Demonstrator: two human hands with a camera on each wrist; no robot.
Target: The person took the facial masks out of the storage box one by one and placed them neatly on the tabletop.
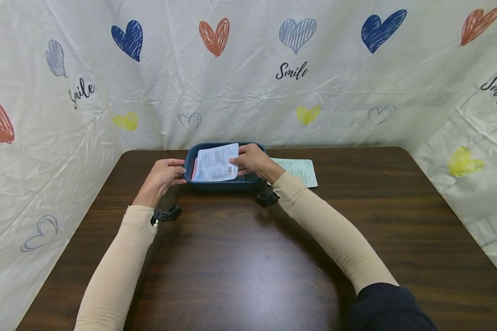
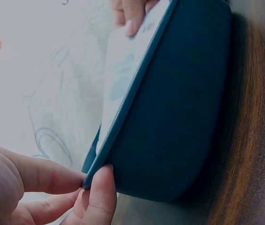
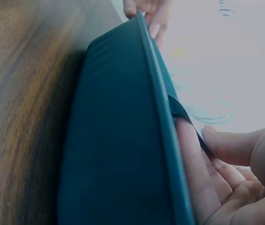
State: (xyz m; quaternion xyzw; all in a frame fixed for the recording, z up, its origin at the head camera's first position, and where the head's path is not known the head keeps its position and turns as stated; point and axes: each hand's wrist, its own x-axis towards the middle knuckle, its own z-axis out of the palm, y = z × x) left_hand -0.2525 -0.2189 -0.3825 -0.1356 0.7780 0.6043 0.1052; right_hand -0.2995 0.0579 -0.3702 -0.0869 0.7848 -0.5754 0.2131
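A dark blue plastic bin (image 1: 225, 186) stands near the table's back edge. My left hand (image 1: 162, 178) pinches the rim at its left end, thumb and fingers on either side of it in the left wrist view (image 2: 97, 180). Over the bin's opening my right hand (image 1: 254, 162) pinches the right edge of a flat white packet (image 1: 214, 162) with fine print and a barcode. That packet slants inside the rim. A pink edge (image 1: 194, 169) shows under its left side. In the right wrist view, the bin's wall (image 3: 118, 126) hides most of the packet.
A pale green printed packet (image 1: 302, 171) lies on the table right of the bin, partly behind my right forearm. The brown wooden table (image 1: 240, 257) meets a white curtain (image 1: 240, 82) with hearts at the back.
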